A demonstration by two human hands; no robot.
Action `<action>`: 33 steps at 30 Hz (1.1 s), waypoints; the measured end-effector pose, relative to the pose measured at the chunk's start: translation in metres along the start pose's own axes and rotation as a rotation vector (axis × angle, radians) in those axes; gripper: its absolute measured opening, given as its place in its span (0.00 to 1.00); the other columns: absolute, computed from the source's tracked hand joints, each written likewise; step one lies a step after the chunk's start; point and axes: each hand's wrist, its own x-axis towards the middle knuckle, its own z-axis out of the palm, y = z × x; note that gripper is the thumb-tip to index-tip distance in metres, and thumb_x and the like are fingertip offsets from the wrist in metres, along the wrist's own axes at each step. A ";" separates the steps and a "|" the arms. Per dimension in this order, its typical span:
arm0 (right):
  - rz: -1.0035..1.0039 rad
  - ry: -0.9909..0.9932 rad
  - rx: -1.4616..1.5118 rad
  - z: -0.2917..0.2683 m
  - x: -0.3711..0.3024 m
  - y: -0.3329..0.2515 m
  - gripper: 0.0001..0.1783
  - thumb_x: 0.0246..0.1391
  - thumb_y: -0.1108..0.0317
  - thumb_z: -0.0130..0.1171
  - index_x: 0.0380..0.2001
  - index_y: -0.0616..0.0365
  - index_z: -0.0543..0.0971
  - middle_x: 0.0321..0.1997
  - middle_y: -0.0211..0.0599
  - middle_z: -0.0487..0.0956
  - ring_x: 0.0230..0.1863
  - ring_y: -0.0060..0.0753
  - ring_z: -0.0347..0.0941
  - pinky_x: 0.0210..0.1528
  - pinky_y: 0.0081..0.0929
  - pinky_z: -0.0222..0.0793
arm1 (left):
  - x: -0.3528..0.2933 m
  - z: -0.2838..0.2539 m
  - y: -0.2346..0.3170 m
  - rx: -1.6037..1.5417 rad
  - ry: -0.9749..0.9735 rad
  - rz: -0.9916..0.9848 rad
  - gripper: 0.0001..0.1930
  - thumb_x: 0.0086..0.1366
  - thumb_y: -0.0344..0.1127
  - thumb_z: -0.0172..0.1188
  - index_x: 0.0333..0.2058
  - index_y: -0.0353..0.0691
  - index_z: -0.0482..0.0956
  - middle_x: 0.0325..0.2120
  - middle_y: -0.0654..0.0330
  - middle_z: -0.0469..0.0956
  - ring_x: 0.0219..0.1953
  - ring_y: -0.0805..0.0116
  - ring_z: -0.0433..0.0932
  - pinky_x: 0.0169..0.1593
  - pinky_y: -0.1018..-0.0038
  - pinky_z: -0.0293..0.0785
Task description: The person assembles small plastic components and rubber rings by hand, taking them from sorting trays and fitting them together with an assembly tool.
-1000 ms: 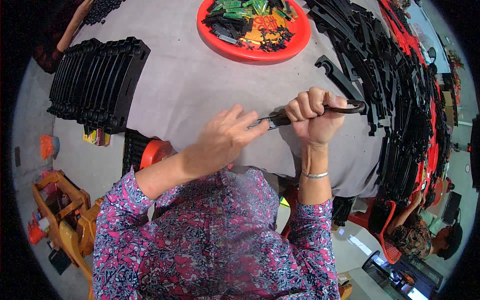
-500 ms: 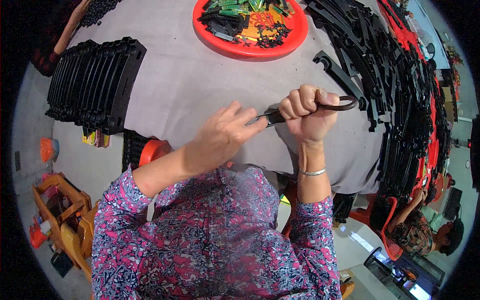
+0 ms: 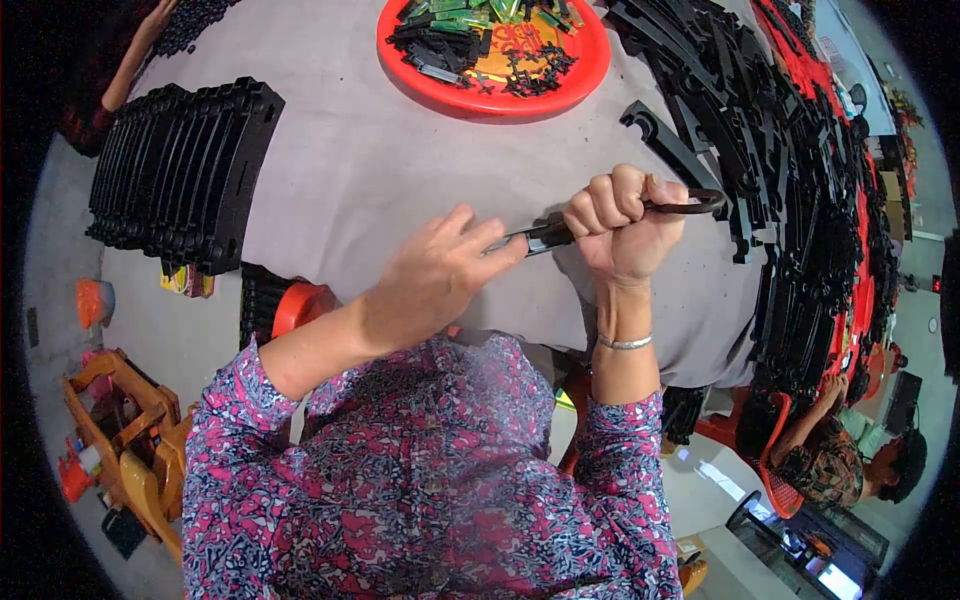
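My right hand [image 3: 622, 225] is closed in a fist around a dark tool with a thin curved loop handle [image 3: 707, 203]. The loop sticks out past the thumb side; the tool's working end is hidden, so its kind is unclear. Between my hands runs a narrow black part [image 3: 548, 237] with a shiny strip along it. One end of it goes into my right fist. My left hand [image 3: 440, 265] is closed on its other end, the fingertips bent over it. Both hands are held above the grey cloth [image 3: 400, 180], near my body.
At the left edge stands a row of black slotted parts [image 3: 185, 170]. A red round tray [image 3: 480, 103] ahead holds green and black small pieces. Long black parts [image 3: 700, 110] heap up at the right, one [image 3: 665, 145] lying apart. Other people [image 3: 835, 465] sit at far left and right.
My right hand has shifted slightly up and to the right, the tool with it. A little more of the narrow part shows between my hands. The surroundings have drifted slightly left.
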 end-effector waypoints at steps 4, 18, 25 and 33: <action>0.003 0.012 -0.009 0.000 0.001 0.002 0.25 0.56 0.49 0.44 0.12 0.47 0.55 0.10 0.18 0.49 0.14 0.18 0.37 0.17 0.24 0.35 | 0.000 0.000 0.000 0.005 0.006 0.007 0.18 0.55 0.30 0.55 0.46 0.44 0.79 0.30 0.62 0.68 0.35 0.64 0.71 0.37 0.71 0.75; -0.009 0.022 0.028 -0.001 0.000 -0.003 0.24 0.55 0.50 0.45 0.12 0.47 0.55 0.09 0.20 0.48 0.13 0.19 0.36 0.17 0.25 0.34 | -0.001 0.000 -0.001 -0.016 -0.049 -0.007 0.17 0.55 0.30 0.55 0.45 0.42 0.79 0.35 0.61 0.72 0.39 0.60 0.72 0.40 0.70 0.74; -0.006 0.044 0.043 -0.002 0.001 -0.001 0.25 0.55 0.48 0.44 0.11 0.46 0.54 0.09 0.19 0.49 0.13 0.18 0.37 0.16 0.24 0.35 | 0.001 0.002 -0.001 0.012 0.001 0.011 0.17 0.56 0.30 0.56 0.46 0.43 0.79 0.31 0.63 0.69 0.35 0.64 0.71 0.38 0.71 0.75; 0.015 0.030 0.014 -0.002 -0.002 -0.005 0.27 0.56 0.46 0.46 0.11 0.46 0.54 0.10 0.18 0.48 0.13 0.18 0.37 0.16 0.24 0.35 | 0.000 0.005 -0.003 0.027 0.025 0.032 0.17 0.56 0.30 0.57 0.46 0.44 0.79 0.31 0.62 0.70 0.35 0.63 0.71 0.37 0.70 0.75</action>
